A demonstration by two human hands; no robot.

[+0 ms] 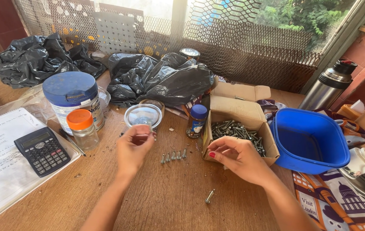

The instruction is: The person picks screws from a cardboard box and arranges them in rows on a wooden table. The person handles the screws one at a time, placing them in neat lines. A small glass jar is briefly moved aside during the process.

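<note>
A: Screws [173,155] sit in a short row on the table [161,201], upright on their heads, between the two hands. One more screw [209,196] lies alone, nearer the camera.

B: Left hand [133,147]?

A: Just left of the row, fingers pinched shut on something small. Too small to tell what. A clear round lid [143,115] is right behind it.

B: Right hand [238,157]?

A: Rests at the front edge of the cardboard box [238,112], fingers curled together, fingertips touching the box wall. Cannot tell if that grip holds anything. The box is open and full of loose screws.

B: Rest of it?

A: Small jar with a blue cap [197,120] just left of the box, blue plastic tub [309,141] just right of it. Steel flask [329,85] behind the tub. Far left: calculator [42,151] on a paper sheet, a pen [72,142] beside it, glass jar with an orange lid [82,129], big tin with a blue lid [73,99]. Black plastic bags [161,79] at the back by the mesh window.
</note>
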